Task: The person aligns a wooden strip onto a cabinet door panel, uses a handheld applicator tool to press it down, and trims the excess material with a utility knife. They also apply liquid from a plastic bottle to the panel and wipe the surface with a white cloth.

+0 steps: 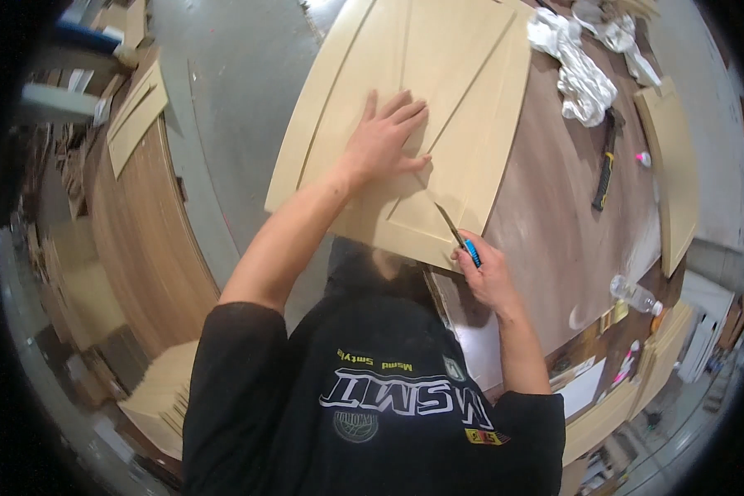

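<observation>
Your left hand [386, 140] lay flat, fingers spread, on a pale cream, flat wooden cabinet door panel [413, 107] with a recessed centre and routed grooves, pinning it down on the brown workbench top [554, 223]. The panel's near-left part hung out past the bench edge over the grey concrete floor [240, 99]. Your right hand [486, 273] was closed around a slim blue-handled blade tool [459, 236], its metal tip resting in the groove near the panel's front corner, just below your left thumb.

As far as I could judge, you were working along the grooved frame line at that near corner; the pictures did not show any clear mark of which lengths were already cleaned or trimmed, so I could not tell how much was behind you. The rest of the groove lines looked alike, and the far end of the panel was untouched by either hand.

Farther along the bench lay a crumpled white cloth [579, 66], a black-and-yellow-handled hammer [607, 161] and a clear plastic bottle [635, 295]; another cream panel [674, 165] sat at the right edge.
</observation>
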The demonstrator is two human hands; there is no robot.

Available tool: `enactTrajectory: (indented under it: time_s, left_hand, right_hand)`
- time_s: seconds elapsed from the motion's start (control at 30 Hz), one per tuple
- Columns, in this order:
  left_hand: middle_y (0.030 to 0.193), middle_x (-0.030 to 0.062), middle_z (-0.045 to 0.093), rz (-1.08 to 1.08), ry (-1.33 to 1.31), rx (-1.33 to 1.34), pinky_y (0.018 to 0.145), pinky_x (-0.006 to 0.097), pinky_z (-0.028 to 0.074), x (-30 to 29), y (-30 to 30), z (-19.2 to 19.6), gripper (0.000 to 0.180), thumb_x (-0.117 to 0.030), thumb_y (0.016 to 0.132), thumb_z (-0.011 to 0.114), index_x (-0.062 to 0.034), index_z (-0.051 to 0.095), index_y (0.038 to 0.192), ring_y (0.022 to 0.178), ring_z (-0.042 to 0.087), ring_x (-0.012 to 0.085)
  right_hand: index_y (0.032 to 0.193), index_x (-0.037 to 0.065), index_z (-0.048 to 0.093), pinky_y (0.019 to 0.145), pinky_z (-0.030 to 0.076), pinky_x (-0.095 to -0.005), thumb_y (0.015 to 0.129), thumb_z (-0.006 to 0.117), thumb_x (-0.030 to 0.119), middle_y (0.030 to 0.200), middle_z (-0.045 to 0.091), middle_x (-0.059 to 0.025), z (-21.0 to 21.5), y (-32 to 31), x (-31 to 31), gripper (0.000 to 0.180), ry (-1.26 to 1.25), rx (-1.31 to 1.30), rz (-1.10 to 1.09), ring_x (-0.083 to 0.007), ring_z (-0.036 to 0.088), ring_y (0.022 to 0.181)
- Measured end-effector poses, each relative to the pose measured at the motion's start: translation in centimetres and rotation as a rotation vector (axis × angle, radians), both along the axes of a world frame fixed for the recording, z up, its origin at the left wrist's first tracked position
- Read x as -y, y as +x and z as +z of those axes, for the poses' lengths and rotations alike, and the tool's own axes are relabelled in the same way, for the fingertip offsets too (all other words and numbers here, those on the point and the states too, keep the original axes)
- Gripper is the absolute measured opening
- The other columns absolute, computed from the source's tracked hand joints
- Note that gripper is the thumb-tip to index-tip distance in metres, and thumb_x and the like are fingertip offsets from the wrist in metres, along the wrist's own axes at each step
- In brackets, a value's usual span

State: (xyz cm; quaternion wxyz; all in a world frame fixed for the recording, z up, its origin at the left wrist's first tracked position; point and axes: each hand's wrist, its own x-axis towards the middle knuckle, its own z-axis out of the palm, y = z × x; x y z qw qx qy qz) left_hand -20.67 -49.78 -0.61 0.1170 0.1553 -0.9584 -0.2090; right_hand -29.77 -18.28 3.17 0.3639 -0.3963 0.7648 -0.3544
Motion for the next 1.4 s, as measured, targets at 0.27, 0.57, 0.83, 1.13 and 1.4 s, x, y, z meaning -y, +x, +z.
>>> enactTrajectory:
  time_s: [0.27,0.57,0.83,1.13,1.4]
  left_hand:
    - [0.161,0.0091,0.046,0.138,-0.079,-0.028,0.128,0.064,0.010,0.6,2.5,-2.8,0.067,-0.050,0.093,0.065,-0.0183,0.055,0.151,0.155,0.030,0.0351]
    - [0.167,0.0123,0.038,0.439,-0.124,0.031,0.129,0.061,0.007,0.1,3.1,-3.2,0.067,-0.059,0.095,0.057,-0.0297,0.051,0.155,0.158,0.025,0.0346]
    - [0.168,0.0133,0.035,0.429,-0.170,0.085,0.128,0.063,0.006,-0.4,2.7,-3.3,0.083,-0.073,0.090,0.056,-0.0276,0.045,0.159,0.159,0.021,0.0360]
    - [0.171,0.0139,0.030,0.424,-0.158,0.134,0.130,0.057,0.002,-0.7,2.3,-2.8,0.080,-0.067,0.093,0.054,-0.0256,0.043,0.161,0.161,0.016,0.0367]
    - [0.170,0.0138,0.032,0.394,-0.154,0.110,0.130,0.056,0.003,-0.3,2.5,-3.0,0.079,-0.064,0.092,0.057,-0.0256,0.045,0.160,0.160,0.018,0.0366]
  right_hand:
    - [0.133,0.018,0.067,0.079,0.055,-0.0494,0.093,0.071,0.015,0.105,0.066,-0.0187,2.4,-0.2,4.9,0.041,0.102,-0.197,0.292,-0.0429,0.066,0.093]
    - [0.128,0.032,0.071,0.075,0.050,-0.0418,0.087,0.074,0.026,0.108,0.066,-0.0015,-1.2,-2.1,8.6,0.041,-0.138,-0.738,0.542,-0.0233,0.066,0.093]
    - [0.125,0.032,0.071,0.069,0.054,-0.0423,0.087,0.073,0.019,0.097,0.067,-0.0050,-1.7,-2.2,9.3,0.040,-0.216,-0.721,0.536,-0.0261,0.068,0.085]
    - [0.121,0.029,0.069,0.068,0.055,-0.0405,0.082,0.076,0.022,0.096,0.067,-0.0040,-2.5,-2.2,9.3,0.040,-0.300,-0.772,0.512,-0.0256,0.068,0.082]
    - [0.117,0.034,0.070,0.071,0.054,-0.0356,0.086,0.066,0.024,0.101,0.066,0.0055,-2.5,-4.3,9.9,0.033,-0.270,-0.787,0.629,-0.0166,0.067,0.087]
